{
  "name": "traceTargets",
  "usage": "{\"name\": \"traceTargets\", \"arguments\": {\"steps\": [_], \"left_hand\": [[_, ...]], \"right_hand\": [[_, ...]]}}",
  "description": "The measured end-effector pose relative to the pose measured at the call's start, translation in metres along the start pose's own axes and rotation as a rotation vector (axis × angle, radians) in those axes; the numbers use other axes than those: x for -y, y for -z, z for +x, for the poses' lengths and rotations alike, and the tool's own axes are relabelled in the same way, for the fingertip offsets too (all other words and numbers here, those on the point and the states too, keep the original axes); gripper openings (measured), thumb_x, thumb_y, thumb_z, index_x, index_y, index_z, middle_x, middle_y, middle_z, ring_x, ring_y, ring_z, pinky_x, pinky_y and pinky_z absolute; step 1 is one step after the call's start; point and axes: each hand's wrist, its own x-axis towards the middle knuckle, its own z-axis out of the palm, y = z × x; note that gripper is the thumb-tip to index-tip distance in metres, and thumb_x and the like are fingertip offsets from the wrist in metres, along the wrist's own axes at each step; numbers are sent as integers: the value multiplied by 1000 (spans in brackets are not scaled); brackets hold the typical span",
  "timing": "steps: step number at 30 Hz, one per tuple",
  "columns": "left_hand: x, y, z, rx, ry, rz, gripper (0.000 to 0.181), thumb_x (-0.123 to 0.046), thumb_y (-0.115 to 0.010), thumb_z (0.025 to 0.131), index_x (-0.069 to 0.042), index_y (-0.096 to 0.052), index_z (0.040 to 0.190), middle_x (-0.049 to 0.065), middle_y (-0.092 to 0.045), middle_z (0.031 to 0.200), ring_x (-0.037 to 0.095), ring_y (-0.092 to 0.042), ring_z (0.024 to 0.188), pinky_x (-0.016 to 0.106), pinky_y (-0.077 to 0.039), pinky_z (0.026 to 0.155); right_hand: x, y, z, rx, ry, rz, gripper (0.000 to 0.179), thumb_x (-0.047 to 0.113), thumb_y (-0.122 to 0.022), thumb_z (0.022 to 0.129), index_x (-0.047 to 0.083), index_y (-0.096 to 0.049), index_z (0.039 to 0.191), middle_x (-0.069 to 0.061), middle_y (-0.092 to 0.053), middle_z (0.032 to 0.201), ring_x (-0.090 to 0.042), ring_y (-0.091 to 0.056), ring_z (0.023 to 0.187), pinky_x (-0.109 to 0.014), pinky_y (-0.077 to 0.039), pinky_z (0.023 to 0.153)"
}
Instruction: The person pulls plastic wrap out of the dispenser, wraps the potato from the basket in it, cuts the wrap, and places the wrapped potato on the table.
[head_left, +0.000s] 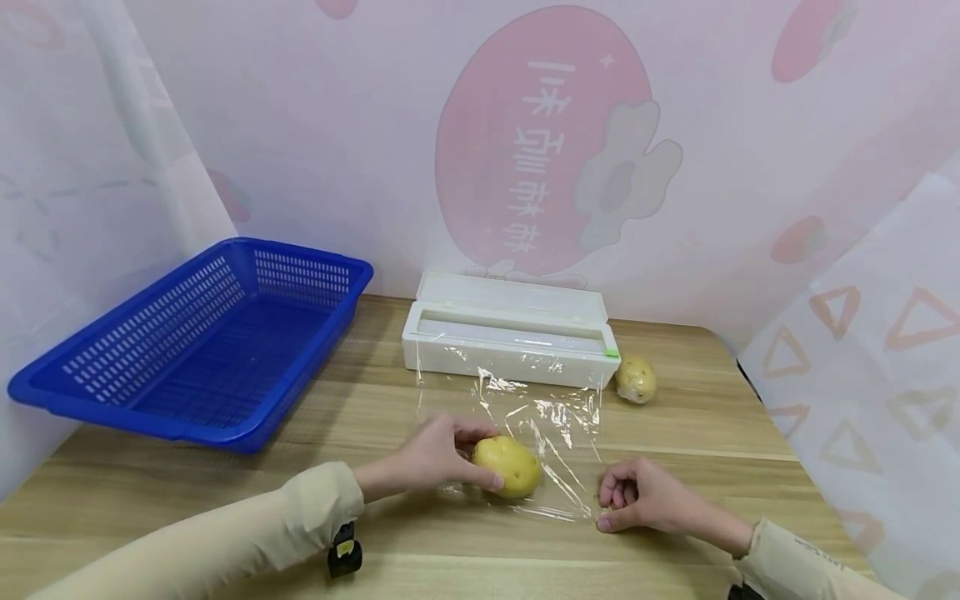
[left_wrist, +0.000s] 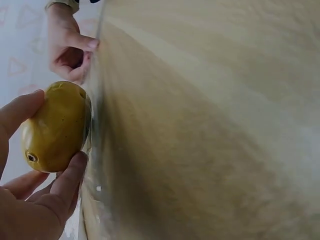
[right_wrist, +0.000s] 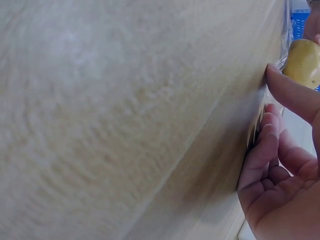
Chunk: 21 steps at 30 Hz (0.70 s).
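My left hand (head_left: pixel 438 458) grips a yellow potato (head_left: pixel 508 467) between thumb and fingers, on or just over a sheet of clear plastic wrap (head_left: pixel 558 458). The left wrist view shows thumb and fingers on either side of that potato (left_wrist: pixel 56 127). The wrap runs from a white wrap dispenser box (head_left: pixel 510 354) with its lid raised toward the near side of the table. At the wrap's right corner, my right hand (head_left: pixel 648 500) touches the tabletop with loosely bent fingers. Its thumb (right_wrist: pixel 290 92) stands apart from the fingers in the right wrist view.
A blue plastic basket (head_left: pixel 258 417) with slotted sides stands at the left. Behind the wrap, a second potato (head_left: pixel 636 379), with a shiny film-like surface, lies beside the box's right end. A printed pale curtain (head_left: pixel 337 150) closes off the back of the wooden table (head_left: pixel 712 417).
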Motion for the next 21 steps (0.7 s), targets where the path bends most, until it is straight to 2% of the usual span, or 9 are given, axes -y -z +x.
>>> {"name": "traceTargets", "arguments": {"steps": [4, 8, 13, 17, 21], "left_hand": [[5, 2, -1, 20, 9, 69, 69, -30, -89, 72, -3, -62, 129, 0, -68, 116, 13, -64, 98, 30, -52, 86], [6, 4, -3, 31, -11, 114, 70, -30, -88, 74, -1, -60, 132, 0, -68, 113, 16, -63, 96, 35, -52, 85], [9, 5, -8, 0, -31, 134, 74, -29, -88, 74, 5, -56, 131, 3, -66, 109, 19, -61, 95, 38, -52, 86], [12, 13, -17, -25, -56, 183, 68, -30, -90, 71, 3, -61, 122, 3, -65, 105, 21, -61, 95, 39, -51, 86], [13, 27, -28, 10, -84, 253, 50, -28, -91, 69, -3, -66, 105, 2, -64, 92, 20, -60, 85, 33, -52, 76]], "right_hand": [[-1, 0, 1, 5, 12, -9, 26, 23, -86, 76, 10, -65, 84, 6, -58, 71, -3, -49, 61, -20, -43, 52], [-2, 0, -1, 7, 27, -12, 25, 23, -85, 77, 10, -65, 85, 6, -58, 73, -3, -50, 62, -22, -44, 52], [-2, 1, -4, 7, 62, -17, 22, 23, -83, 79, 12, -67, 87, 4, -59, 75, -4, -50, 64, -23, -45, 53], [-2, 2, -8, 13, 98, -7, 17, 23, -81, 83, 16, -67, 91, 3, -61, 79, -6, -52, 67, -24, -47, 55], [-3, 4, -12, 40, 185, 26, 12, 15, -75, 88, 16, -66, 97, 2, -62, 82, -9, -56, 71, -27, -49, 59]]}}
